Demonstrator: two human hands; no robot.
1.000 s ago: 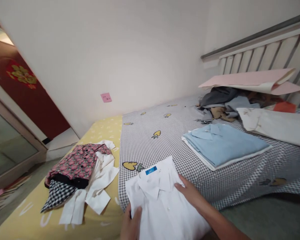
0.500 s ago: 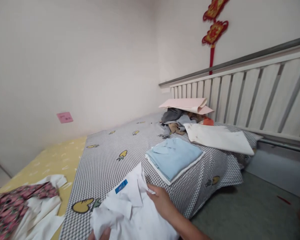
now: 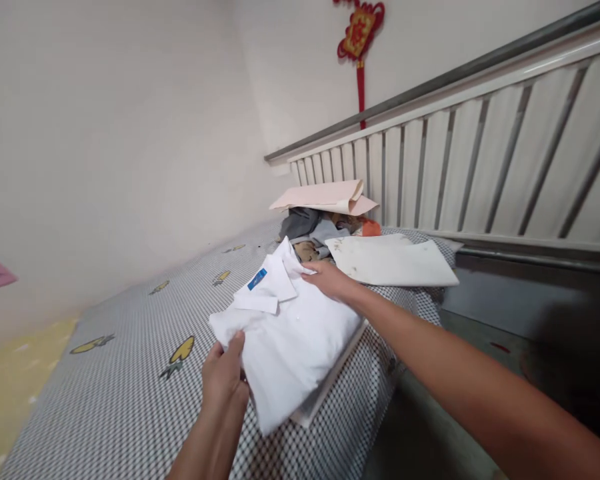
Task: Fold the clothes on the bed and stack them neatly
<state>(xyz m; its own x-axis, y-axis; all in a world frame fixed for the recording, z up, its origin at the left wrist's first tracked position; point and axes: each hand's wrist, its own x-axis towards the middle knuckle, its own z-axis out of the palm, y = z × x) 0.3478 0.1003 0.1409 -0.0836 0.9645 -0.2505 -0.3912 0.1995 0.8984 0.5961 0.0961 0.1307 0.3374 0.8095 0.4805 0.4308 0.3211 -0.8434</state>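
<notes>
The checked sheet (image 3: 125,380) spreads under everything at hand. Over its near right part is the folded white shirt (image 3: 295,347), collar toward the far side, with the edge of a pale folded layer (image 3: 313,407) showing beneath it on the near right. Whether the shirt bears on that layer or hangs just above it, I cannot tell. Beyond lie a heap of clothes (image 3: 300,223) and, to its right, a white cloth (image 3: 395,263).

The shirt looks light, soft and limp, not fragile, but its loose folds could slip or sag; both sides need support. The left hand (image 3: 223,383) is clamped on the left edge, thumb on top and fingers mostly hidden. The right hand (image 3: 327,279) pinches the far right shoulder, beside the collar. These are sound holds, being opposite each other.

The collar (image 3: 281,279) seems a bit stiffer than the body and would crease if squeezed. Its small blue label (image 3: 257,279) faces up, free of the fingers.
</notes>
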